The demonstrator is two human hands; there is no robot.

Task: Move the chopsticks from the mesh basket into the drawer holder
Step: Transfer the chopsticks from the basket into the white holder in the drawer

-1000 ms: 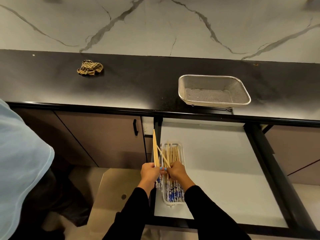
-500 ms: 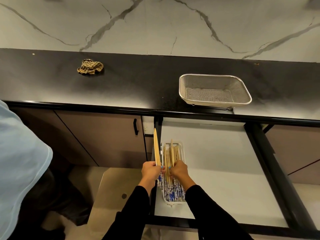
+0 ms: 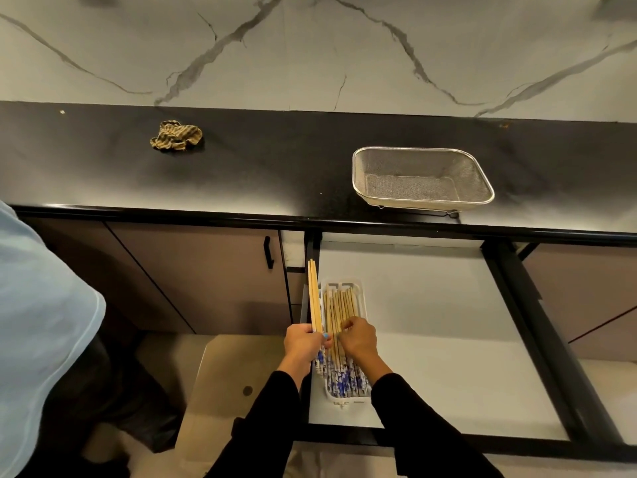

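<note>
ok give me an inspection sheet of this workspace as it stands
surface: black countertop, open white-lined drawer below
job's things: silver mesh basket empty; white drawer holder full of wooden chopsticks
clutter: crumpled striped cloth
grippers: left hand grips a few loose chopsticks; right hand touches those in the holder
cables: nothing seen
surroundings: marble-look wall, someone's light blue sleeve

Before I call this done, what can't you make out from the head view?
- How many chopsticks the left hand holds: they overlap.
- What the right hand grips in the holder: its fingers curl under.
- Drawer back: under the counter.
- Basket near wall inside: foreshortened.
</note>
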